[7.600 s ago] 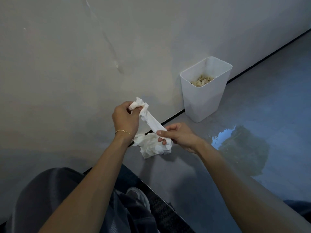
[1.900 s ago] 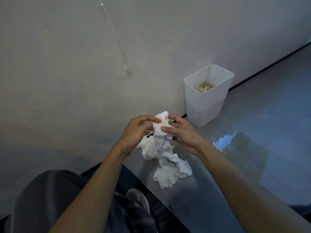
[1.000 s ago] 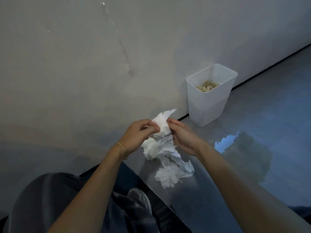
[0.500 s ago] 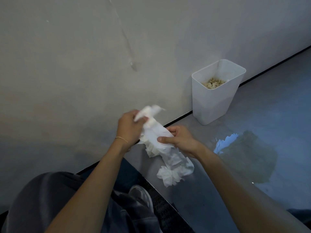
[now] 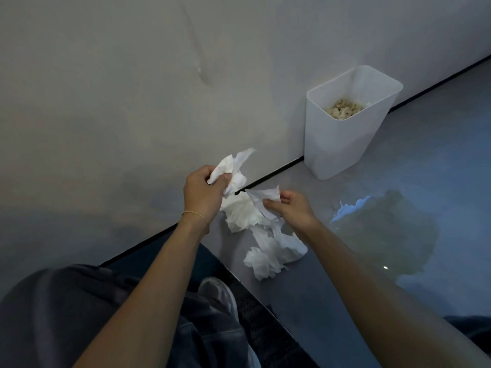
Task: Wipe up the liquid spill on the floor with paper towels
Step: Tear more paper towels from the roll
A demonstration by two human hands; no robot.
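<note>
A crumpled white paper towel (image 5: 240, 212) hangs between my hands above the grey floor. My left hand (image 5: 203, 193) grips its upper bunch near the wall. My right hand (image 5: 288, 205) pinches another edge of the towel a little lower and to the right. More of the crumpled towel (image 5: 268, 257) trails down below my right wrist. A glossy liquid spill (image 5: 385, 235) spreads over the floor to the right of my right hand.
A white plastic bin (image 5: 337, 144) with beige scraps inside stands against the wall (image 5: 132, 102) beyond the spill. My knee in dark trousers (image 5: 79, 314) and a shoe (image 5: 219, 294) are at the lower left.
My hands have pulled apart: the left has lifted its bunch of towel up and left, the right has taken a fresh pinch of an edge, spreading the towel wider.
</note>
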